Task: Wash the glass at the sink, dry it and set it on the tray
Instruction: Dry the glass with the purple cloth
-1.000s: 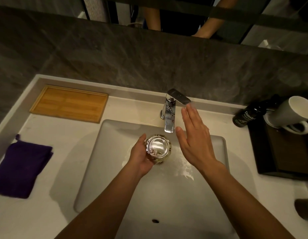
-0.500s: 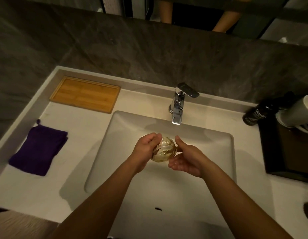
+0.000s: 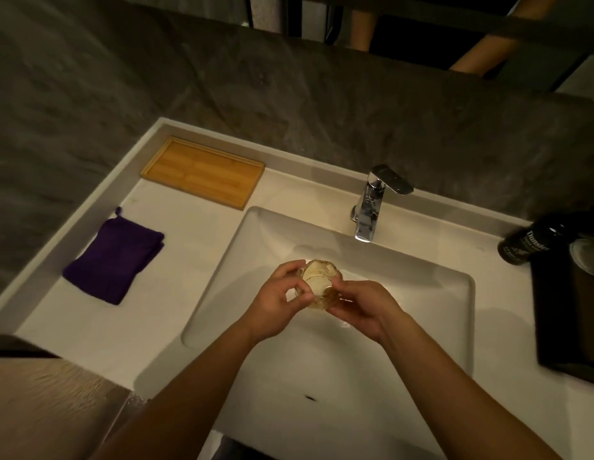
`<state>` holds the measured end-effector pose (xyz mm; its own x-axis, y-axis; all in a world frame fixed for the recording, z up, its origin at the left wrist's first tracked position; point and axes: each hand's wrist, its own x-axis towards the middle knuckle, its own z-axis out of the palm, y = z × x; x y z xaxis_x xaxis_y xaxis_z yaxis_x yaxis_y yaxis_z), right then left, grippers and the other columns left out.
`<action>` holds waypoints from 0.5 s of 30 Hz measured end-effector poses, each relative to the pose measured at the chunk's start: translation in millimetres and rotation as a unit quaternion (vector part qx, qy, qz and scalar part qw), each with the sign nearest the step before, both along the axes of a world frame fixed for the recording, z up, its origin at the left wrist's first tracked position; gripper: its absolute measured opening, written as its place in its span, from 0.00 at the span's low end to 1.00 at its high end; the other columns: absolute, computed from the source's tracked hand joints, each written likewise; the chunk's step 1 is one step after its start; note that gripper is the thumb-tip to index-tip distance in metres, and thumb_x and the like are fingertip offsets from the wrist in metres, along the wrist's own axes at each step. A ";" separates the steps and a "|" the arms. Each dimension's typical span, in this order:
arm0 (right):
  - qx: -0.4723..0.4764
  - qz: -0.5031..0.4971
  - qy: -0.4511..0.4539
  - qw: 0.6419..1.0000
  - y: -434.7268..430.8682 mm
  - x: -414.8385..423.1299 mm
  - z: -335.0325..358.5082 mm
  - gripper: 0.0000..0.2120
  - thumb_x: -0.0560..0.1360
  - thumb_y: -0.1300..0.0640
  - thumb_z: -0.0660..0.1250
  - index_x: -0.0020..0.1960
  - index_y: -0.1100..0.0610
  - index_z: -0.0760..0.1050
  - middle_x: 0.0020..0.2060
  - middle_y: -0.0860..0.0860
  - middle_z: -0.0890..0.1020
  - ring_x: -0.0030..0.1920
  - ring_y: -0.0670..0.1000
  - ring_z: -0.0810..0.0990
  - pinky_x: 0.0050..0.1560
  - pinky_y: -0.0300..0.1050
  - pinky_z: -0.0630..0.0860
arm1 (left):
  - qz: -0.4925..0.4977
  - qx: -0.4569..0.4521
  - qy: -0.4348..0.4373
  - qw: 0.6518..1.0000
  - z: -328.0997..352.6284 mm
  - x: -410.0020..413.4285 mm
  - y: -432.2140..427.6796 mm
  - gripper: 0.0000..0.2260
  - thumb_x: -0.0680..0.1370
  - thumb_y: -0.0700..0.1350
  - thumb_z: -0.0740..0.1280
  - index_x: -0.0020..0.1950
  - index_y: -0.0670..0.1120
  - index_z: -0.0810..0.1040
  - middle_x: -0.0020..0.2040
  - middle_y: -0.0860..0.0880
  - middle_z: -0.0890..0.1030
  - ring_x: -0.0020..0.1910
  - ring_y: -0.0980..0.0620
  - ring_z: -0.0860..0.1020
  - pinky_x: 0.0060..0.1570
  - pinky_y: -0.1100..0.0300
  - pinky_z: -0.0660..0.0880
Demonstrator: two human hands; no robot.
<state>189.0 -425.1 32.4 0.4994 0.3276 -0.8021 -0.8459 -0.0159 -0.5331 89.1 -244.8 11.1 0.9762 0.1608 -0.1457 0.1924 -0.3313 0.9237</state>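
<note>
Both hands, left hand [image 3: 277, 302] and right hand [image 3: 362, 310], clasp the glass [image 3: 319, 282] over the sink [image 3: 422, 293], washing apparently underway; drying with the cloth [image 3: 114, 260] and the tray [image 3: 202, 172] remain

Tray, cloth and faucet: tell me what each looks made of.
Tray: likely bamboo or light wood, matte, with visible joined strips. Cloth: purple terry-like fabric, soft and fuzzy. Faucet: polished chrome-look metal with mirror-bright reflections.
</note>
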 end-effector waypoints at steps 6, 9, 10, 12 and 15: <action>-0.174 0.104 -0.354 0.913 18.0 -21.6 -8.0 0.19 0.71 0.66 0.77 0.61 0.59 0.81 0.52 0.54 0.85 0.50 0.49 0.84 0.54 0.47 0.82 | 0.142 0.002 0.028 0.989 -0.7 -17.7 15.4 0.11 0.76 0.38 0.72 0.56 0.50 0.81 0.62 0.53 0.80 0.62 0.49 0.80 0.61 0.54 0.77; -0.223 0.156 -0.470 0.840 26.4 -26.2 -6.5 0.24 0.71 0.64 0.78 0.65 0.55 0.79 0.55 0.50 0.80 0.52 0.44 0.79 0.54 0.38 0.77 | 0.193 0.073 0.048 0.977 -0.8 -25.7 43.1 0.10 0.77 0.39 0.71 0.58 0.47 0.81 0.57 0.52 0.81 0.59 0.48 0.80 0.59 0.54 0.77; -0.229 0.166 -0.506 0.815 29.3 -27.7 -6.0 0.25 0.71 0.63 0.79 0.67 0.55 0.78 0.56 0.50 0.79 0.52 0.47 0.79 0.55 0.38 0.77 | 0.198 0.090 0.053 0.975 -0.6 -28.7 54.0 0.11 0.77 0.39 0.70 0.58 0.46 0.81 0.58 0.50 0.82 0.59 0.47 0.80 0.59 0.55 0.76; -0.237 0.180 -0.579 0.759 33.9 -30.9 -6.6 0.26 0.71 0.63 0.79 0.68 0.57 0.77 0.55 0.50 0.78 0.53 0.49 0.78 0.53 0.30 0.74 | 0.191 0.116 0.061 0.973 0.0 -34.7 75.0 0.12 0.77 0.39 0.70 0.60 0.44 0.80 0.59 0.46 0.82 0.58 0.48 0.78 0.57 0.59 0.72; -0.249 0.204 -0.667 0.672 39.7 -36.1 -8.1 0.26 0.71 0.64 0.79 0.67 0.60 0.77 0.56 0.55 0.81 0.53 0.55 0.80 0.51 0.38 0.78 | 0.173 0.146 0.071 0.972 0.1 -42.6 99.7 0.14 0.78 0.42 0.71 0.62 0.43 0.79 0.61 0.45 0.81 0.53 0.52 0.76 0.53 0.63 0.69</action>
